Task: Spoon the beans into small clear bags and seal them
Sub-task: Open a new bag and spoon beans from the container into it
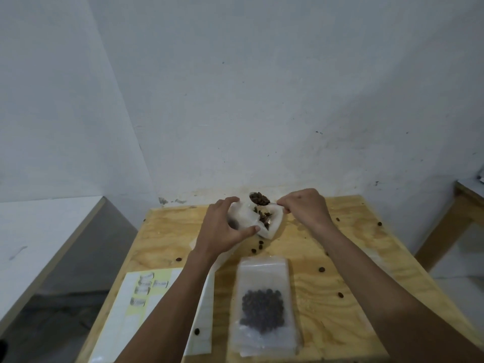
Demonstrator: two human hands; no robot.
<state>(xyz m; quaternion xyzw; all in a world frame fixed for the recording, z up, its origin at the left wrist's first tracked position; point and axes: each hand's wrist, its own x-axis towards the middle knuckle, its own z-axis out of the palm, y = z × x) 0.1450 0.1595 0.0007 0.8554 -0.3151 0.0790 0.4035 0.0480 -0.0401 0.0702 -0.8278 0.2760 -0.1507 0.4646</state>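
Note:
My left hand (224,226) grips a white plastic bag of beans (272,224) at the far side of the wooden table (340,310), holding its mouth open. Dark beans show inside the bag. My right hand (305,206) pinches the handle of a spoon (259,199) heaped with dark beans, held just above the bag's mouth. Nearer to me lies a small clear zip bag (264,305) flat on the table with a pile of dark beans in its lower half.
Loose beans (321,269) are scattered over the tabletop. A sheet of labels (146,292) lies at the left front, with white paper beside it. A white wall stands right behind the table. Other tables sit to the left and right.

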